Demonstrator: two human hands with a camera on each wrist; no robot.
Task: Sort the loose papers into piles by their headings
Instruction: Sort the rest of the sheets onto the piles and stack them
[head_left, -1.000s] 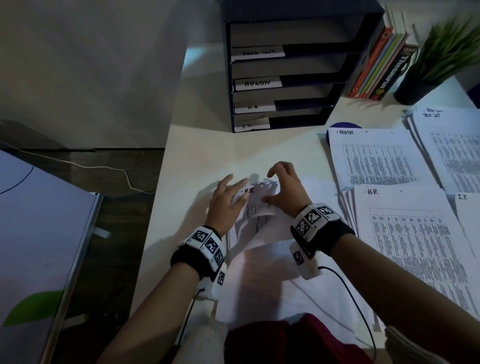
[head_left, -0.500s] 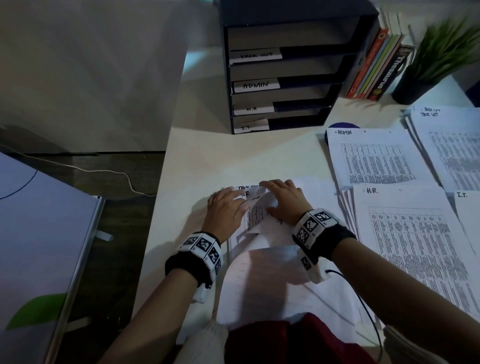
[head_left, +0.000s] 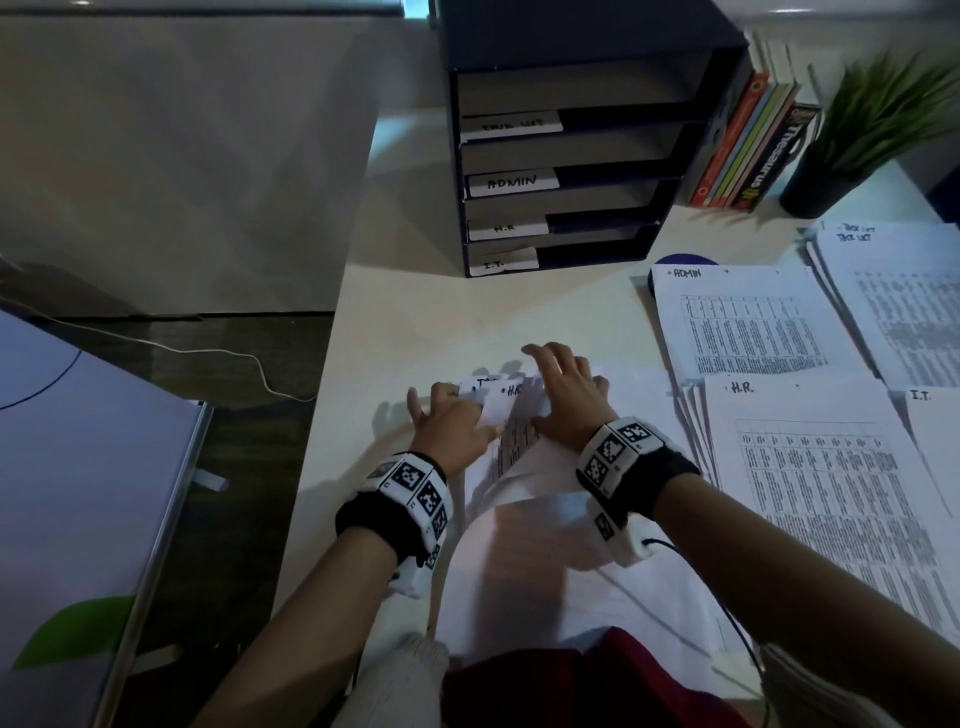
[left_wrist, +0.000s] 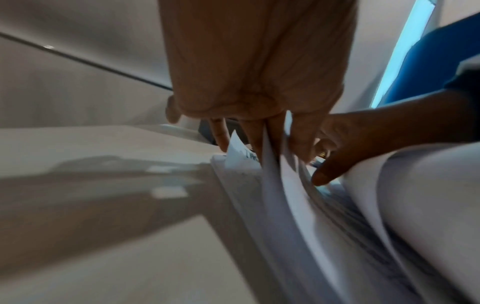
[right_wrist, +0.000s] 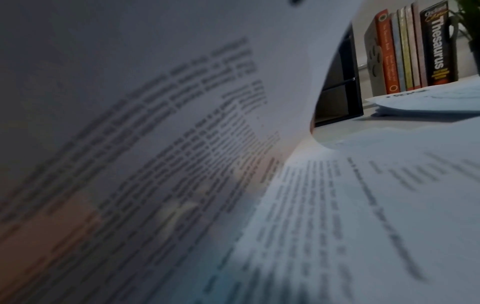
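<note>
Now L hand (head_left: 451, 432) & R hand (head_left: 570, 401) round bent-up loose papers (head_left: 540, 566).

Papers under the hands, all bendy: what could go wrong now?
The loose papers curl up sharply by the right grip; they might crease. The left grip has several corners fanned between its fingers, so two sheets could lift together and land on the wrong pile.
</note>
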